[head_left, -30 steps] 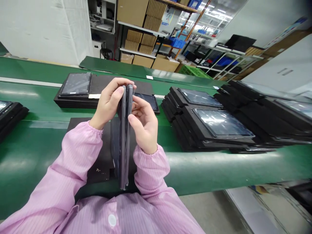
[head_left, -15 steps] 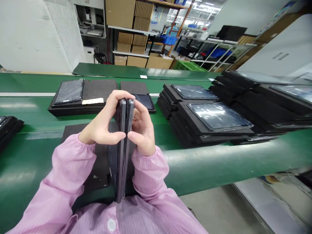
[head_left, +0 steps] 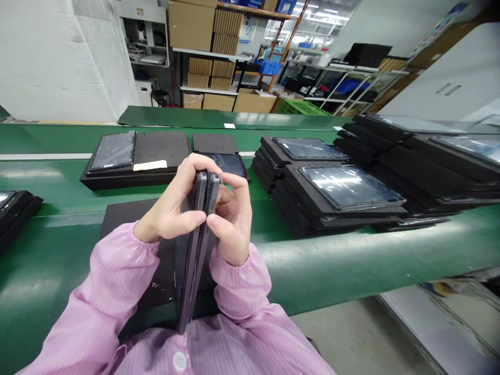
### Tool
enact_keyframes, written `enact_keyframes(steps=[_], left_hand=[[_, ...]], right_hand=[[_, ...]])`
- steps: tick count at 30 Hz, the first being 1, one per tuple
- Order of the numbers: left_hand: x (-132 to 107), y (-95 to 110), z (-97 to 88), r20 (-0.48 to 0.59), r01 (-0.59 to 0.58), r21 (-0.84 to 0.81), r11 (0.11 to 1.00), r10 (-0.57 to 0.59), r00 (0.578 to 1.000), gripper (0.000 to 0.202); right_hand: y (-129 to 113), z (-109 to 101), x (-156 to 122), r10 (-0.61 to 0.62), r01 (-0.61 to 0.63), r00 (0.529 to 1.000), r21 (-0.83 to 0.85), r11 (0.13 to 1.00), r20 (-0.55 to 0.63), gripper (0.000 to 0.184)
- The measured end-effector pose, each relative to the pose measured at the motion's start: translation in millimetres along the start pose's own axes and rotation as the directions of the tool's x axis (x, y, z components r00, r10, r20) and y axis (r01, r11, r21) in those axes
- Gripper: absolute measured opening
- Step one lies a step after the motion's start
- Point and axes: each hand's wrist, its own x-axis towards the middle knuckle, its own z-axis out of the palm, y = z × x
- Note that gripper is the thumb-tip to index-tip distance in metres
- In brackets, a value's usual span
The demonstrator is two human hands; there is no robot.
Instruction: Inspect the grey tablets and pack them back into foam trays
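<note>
Two dark grey tablets [head_left: 197, 245] stand on edge, face to face, between my hands in front of my chest. My left hand [head_left: 177, 205] grips the left one, thumb on its narrow side and fingers over the far end. My right hand [head_left: 232, 219] holds the right one, its thumb nearly meeting the other thumb. The tablets lie close together with a thin dark gap, their near ends by my shirt. Beneath them is a black foam sheet [head_left: 156, 276] with small pale specks. The screens are mostly hidden.
Behind my hands, a tablet [head_left: 113, 150] lies on black foam [head_left: 164, 146] with a pale paper strip [head_left: 150, 165]. Another tablet [head_left: 228, 164] is right of it. Foam stacks [head_left: 297, 208] topped with tablets [head_left: 351, 185] stand rightward on the green bench [head_left: 312, 265]. More foam [head_left: 19, 219] sits at far left.
My hands and the far ends of the two tablets have shifted slightly right and lower in view, while the near ends have swung left. The grip is unchanged.
</note>
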Motion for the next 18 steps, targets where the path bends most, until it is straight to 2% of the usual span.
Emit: enact_keyframes(steps=[3,6,10,12,14,16,18], left_hand=[[0.6,-0.5,6.9,-0.063,0.011,-0.041,0.999,-0.013,0.998,0.036],[-0.1,-2.8,10.0,-0.092,0.009,-0.04,0.999,-0.013,0.996,0.038],[-8.3,0.4,6.4,-0.159,-0.027,-0.076,0.997,0.015,0.987,0.039],[-15.7,7.4,3.1,-0.206,-0.086,-0.124,0.989,0.059,0.977,0.036],[-24.9,16.7,0.0,-0.28,-0.176,-0.151,0.973,0.129,0.951,0.034],[-36.5,25.8,-2.8,-0.364,-0.257,-0.121,0.959,0.198,0.91,0.033],[-52.6,31.9,-6.0,-0.411,-0.212,-0.047,0.976,0.174,0.895,0.041]], right_hand=[[-2.7,7.9,-2.8,-0.012,0.014,0.996,0.028,1.0,-0.083,0.034],[-8.0,14.4,-4.0,-0.031,0.031,0.987,0.0,1.0,-0.156,0.03],[-2.7,14.2,-8.3,-0.024,0.026,0.998,0.042,0.999,-0.062,0.038],[14.1,11.2,-13.7,0.013,-0.009,0.999,0.108,0.994,-0.033,0.049],[40.2,8.9,-20.1,0.119,-0.113,0.992,0.107,0.988,-0.048,0.062],[69.5,9.7,-25.7,0.282,-0.282,0.959,0.035,0.959,-0.003,0.07],[93.5,14.1,-29.5,0.419,-0.417,0.902,-0.043,0.908,0.106,0.075]])
